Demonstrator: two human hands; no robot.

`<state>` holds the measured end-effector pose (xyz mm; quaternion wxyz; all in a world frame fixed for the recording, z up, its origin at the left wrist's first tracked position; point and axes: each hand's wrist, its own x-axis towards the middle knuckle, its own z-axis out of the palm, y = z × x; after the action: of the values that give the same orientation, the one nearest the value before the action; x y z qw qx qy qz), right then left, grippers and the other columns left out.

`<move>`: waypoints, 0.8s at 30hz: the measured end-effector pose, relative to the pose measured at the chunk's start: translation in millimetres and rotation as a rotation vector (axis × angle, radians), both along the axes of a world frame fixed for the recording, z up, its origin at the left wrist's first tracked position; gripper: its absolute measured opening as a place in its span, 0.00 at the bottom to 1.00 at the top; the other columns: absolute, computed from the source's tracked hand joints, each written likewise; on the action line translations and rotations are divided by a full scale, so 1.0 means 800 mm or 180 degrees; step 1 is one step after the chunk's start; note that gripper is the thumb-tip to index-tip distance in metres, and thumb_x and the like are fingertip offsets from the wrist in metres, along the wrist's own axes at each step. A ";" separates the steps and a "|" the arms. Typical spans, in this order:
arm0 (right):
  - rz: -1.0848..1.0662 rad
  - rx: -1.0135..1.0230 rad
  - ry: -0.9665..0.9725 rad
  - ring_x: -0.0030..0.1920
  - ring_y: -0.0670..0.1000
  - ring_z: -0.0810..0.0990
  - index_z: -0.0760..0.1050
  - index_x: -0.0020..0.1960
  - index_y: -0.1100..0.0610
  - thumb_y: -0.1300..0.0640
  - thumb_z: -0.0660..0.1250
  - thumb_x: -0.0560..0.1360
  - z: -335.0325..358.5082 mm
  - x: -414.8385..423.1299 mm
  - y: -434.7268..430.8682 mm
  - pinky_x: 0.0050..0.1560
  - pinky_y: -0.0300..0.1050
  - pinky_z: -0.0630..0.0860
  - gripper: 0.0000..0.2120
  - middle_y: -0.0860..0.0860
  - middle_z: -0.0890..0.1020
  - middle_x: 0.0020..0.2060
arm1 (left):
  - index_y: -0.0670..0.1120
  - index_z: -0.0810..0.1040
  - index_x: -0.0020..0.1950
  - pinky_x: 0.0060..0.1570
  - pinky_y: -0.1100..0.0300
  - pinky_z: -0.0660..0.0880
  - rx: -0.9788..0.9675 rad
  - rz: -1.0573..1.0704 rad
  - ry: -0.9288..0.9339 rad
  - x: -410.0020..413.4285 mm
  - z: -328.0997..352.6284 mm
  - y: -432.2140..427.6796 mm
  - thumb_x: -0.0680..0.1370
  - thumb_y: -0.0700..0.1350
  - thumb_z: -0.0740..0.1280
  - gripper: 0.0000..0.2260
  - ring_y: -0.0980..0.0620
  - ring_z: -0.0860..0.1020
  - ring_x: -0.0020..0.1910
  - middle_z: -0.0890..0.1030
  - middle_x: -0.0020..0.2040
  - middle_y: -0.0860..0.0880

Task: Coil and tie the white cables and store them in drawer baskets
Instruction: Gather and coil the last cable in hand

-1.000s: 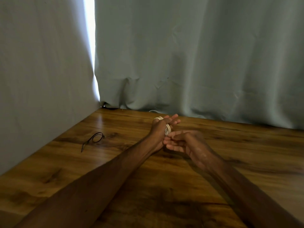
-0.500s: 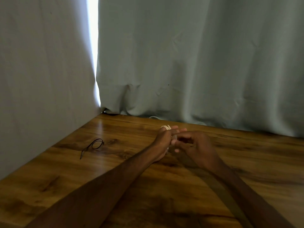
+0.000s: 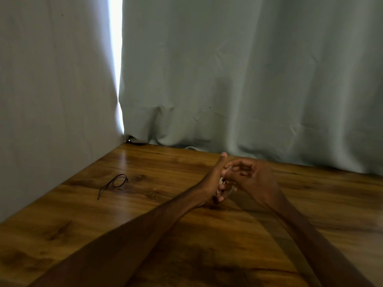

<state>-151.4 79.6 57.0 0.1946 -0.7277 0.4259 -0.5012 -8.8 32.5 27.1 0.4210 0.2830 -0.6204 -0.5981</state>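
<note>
Left hand: The left hand [image 3: 214, 179] is seen just right of frame centre, edge-on, with the thumb raised straight. Its lower fingers [image 3: 220, 197] are curled round the white cable.
White cable: The white cable [image 3: 222, 180] is held between the two hands, above the table. Only short pale lengths are exposed, and its coiling is too blurred to be judged.
Right hand: The right hand [image 3: 256, 180] is set against the left, its back turned to the camera. Its fingers [image 3: 238, 168] are bent inward, and a strand is pinched at their tips.
Table: The wooden table [image 3: 310, 214] is bounded at the rear and along the left by hanging cloth. A wide stretch of wood is seen right of the hands and across the lower left of the frame.
Curtain: The grey-green curtain [image 3: 248, 79] is draped onto the rear table edge, just behind the hands. A bright slit [image 3: 115, 59] is noted at upper left.
Black tie: A looped black tie [image 3: 116, 182] is laid flat left of centre, well apart from the hands and near the left table edge.
</note>
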 end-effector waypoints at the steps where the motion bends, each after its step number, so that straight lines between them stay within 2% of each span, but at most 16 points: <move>1: -0.0169 -0.0237 0.0239 0.40 0.48 0.87 0.85 0.48 0.50 0.54 0.78 0.73 -0.002 -0.001 -0.003 0.41 0.43 0.82 0.05 0.46 0.87 0.40 | 0.49 0.77 0.70 0.19 0.68 0.64 -0.0035 -0.0030 0.0005 0.000 0.000 -0.001 0.83 0.69 0.46 0.32 0.59 0.63 0.20 0.75 0.37 0.43; 2: -0.0258 -0.0356 0.0401 0.41 0.47 0.86 0.84 0.47 0.47 0.51 0.77 0.75 -0.004 -0.004 -0.006 0.41 0.44 0.81 0.03 0.45 0.86 0.42 | 0.52 0.77 0.69 0.19 0.68 0.64 -0.0038 -0.0089 0.0026 -0.001 0.002 0.000 0.83 0.68 0.46 0.31 0.60 0.63 0.20 0.76 0.37 0.45; 4: -0.0219 -0.0192 0.0454 0.43 0.47 0.85 0.81 0.49 0.46 0.45 0.72 0.78 -0.007 -0.006 -0.006 0.42 0.48 0.80 0.06 0.44 0.85 0.44 | 0.51 0.78 0.65 0.18 0.68 0.65 0.0100 -0.0417 0.0159 -0.001 0.009 0.008 0.84 0.67 0.47 0.29 0.61 0.62 0.19 0.76 0.35 0.47; 6: 0.0059 0.0269 0.0078 0.37 0.41 0.83 0.78 0.52 0.53 0.50 0.65 0.83 -0.014 -0.001 -0.002 0.37 0.42 0.77 0.08 0.43 0.84 0.39 | 0.46 0.76 0.57 0.16 0.67 0.67 0.0296 -0.0674 0.0193 -0.002 0.018 0.020 0.84 0.66 0.45 0.29 0.60 0.64 0.17 0.76 0.28 0.50; 8: 0.0292 0.0606 -0.0402 0.31 0.39 0.81 0.74 0.52 0.61 0.58 0.60 0.85 -0.017 0.010 0.005 0.30 0.35 0.75 0.08 0.46 0.82 0.34 | 0.45 0.74 0.53 0.17 0.67 0.67 0.0420 -0.0782 0.0130 0.000 0.023 0.025 0.84 0.66 0.45 0.29 0.58 0.67 0.16 0.75 0.26 0.48; 10: 0.0343 0.0615 -0.0657 0.30 0.43 0.82 0.74 0.53 0.63 0.60 0.59 0.85 -0.018 0.012 0.004 0.27 0.36 0.76 0.08 0.50 0.82 0.35 | 0.43 0.76 0.49 0.20 0.66 0.68 0.0673 -0.1003 0.0177 0.001 0.024 0.027 0.83 0.68 0.46 0.32 0.55 0.70 0.18 0.73 0.27 0.46; 12: 0.0269 0.0423 -0.0730 0.29 0.43 0.82 0.75 0.50 0.63 0.61 0.58 0.85 -0.014 0.012 0.001 0.26 0.36 0.75 0.09 0.48 0.82 0.32 | 0.44 0.80 0.37 0.23 0.65 0.70 0.0960 -0.1132 0.0155 0.000 0.025 0.027 0.83 0.69 0.44 0.38 0.54 0.73 0.20 0.72 0.23 0.50; 14: 0.0096 0.0258 -0.0701 0.25 0.41 0.77 0.75 0.46 0.63 0.62 0.58 0.85 -0.014 0.012 -0.001 0.24 0.35 0.71 0.11 0.45 0.78 0.27 | 0.45 0.79 0.30 0.29 0.62 0.74 0.1083 -0.1048 0.0062 -0.003 0.026 0.025 0.82 0.70 0.44 0.39 0.53 0.76 0.23 0.70 0.19 0.52; 17: -0.0165 0.0070 -0.0583 0.21 0.41 0.73 0.76 0.45 0.63 0.62 0.59 0.85 -0.021 0.013 -0.005 0.22 0.35 0.68 0.13 0.46 0.75 0.22 | 0.44 0.76 0.27 0.36 0.58 0.73 0.0984 -0.0631 -0.0163 -0.007 0.024 0.025 0.82 0.70 0.47 0.39 0.51 0.79 0.25 0.71 0.19 0.51; 19: -0.0405 -0.0107 -0.0479 0.22 0.41 0.72 0.76 0.43 0.63 0.62 0.59 0.85 -0.026 0.015 -0.010 0.24 0.35 0.67 0.13 0.46 0.74 0.22 | 0.44 0.77 0.27 0.32 0.59 0.73 0.0905 -0.0219 -0.0246 -0.012 0.022 0.028 0.83 0.68 0.49 0.37 0.50 0.78 0.23 0.73 0.22 0.49; 21: -0.0592 -0.0247 -0.0444 0.22 0.40 0.72 0.75 0.41 0.62 0.64 0.59 0.84 -0.026 0.017 -0.010 0.25 0.33 0.67 0.14 0.46 0.74 0.22 | 0.40 0.78 0.34 0.29 0.59 0.74 0.0723 0.0308 -0.0248 -0.019 0.020 0.027 0.85 0.63 0.53 0.33 0.50 0.76 0.22 0.74 0.24 0.47; 24: -0.0894 -0.0512 -0.0291 0.25 0.38 0.75 0.74 0.39 0.60 0.65 0.62 0.83 -0.025 0.022 -0.008 0.26 0.28 0.66 0.13 0.45 0.75 0.26 | 0.36 0.83 0.46 0.34 0.53 0.76 0.0102 0.1187 -0.0496 -0.022 0.015 0.018 0.84 0.56 0.59 0.25 0.49 0.77 0.23 0.78 0.25 0.48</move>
<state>-133.7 73.0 37.3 0.0829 -0.6507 0.4726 -0.5885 -26.8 46.5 39.1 0.4706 0.4450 -0.5783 -0.4959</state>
